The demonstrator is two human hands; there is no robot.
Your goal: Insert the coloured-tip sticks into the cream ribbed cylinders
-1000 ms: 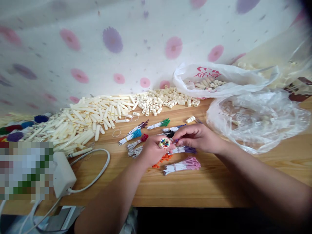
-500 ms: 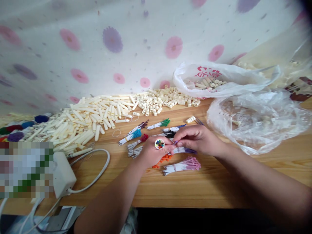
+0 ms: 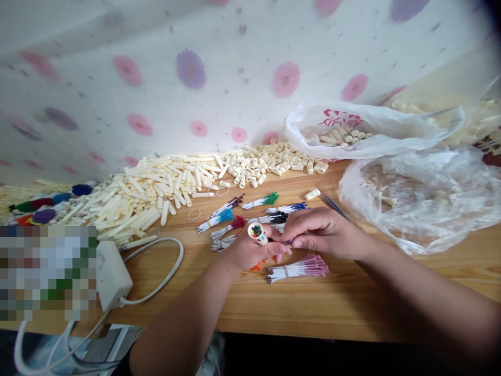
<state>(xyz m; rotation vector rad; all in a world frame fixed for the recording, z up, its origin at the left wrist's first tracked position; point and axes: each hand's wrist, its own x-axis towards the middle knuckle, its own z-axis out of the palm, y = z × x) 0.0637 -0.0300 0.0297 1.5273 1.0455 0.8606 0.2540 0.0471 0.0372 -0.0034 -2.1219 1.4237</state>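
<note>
My left hand [image 3: 250,249] is closed around a cream pen barrel [image 3: 260,238], its open end facing up and showing several coloured tips inside. My right hand [image 3: 319,232] pinches a small purple-tipped piece [image 3: 288,242], apparently a pen refill, close against my left fingertips. Its lower part is hidden by the fingers. Bundles of white refills lie around the hands: pink-tipped [image 3: 299,268] in front, orange-tipped [image 3: 256,267] partly under my left hand, black-tipped [image 3: 270,218] and blue-tipped [image 3: 287,208] behind, with green [image 3: 260,200], light-blue [image 3: 215,220] and red [image 3: 229,226] ones further left.
A long heap of cream barrels [image 3: 156,183] and short slotted pieces [image 3: 250,167] lines the wall. Plastic bags [image 3: 415,198] lie at the right. A dark tweezer-like tool [image 3: 334,205] rests behind my right hand. A white power strip [image 3: 113,274] with cables sits left.
The view has shifted slightly, moving the scene rightward. The barrel in my left hand now tilts, showing more of its side. Both hands stay together at the purple-tipped piece.
</note>
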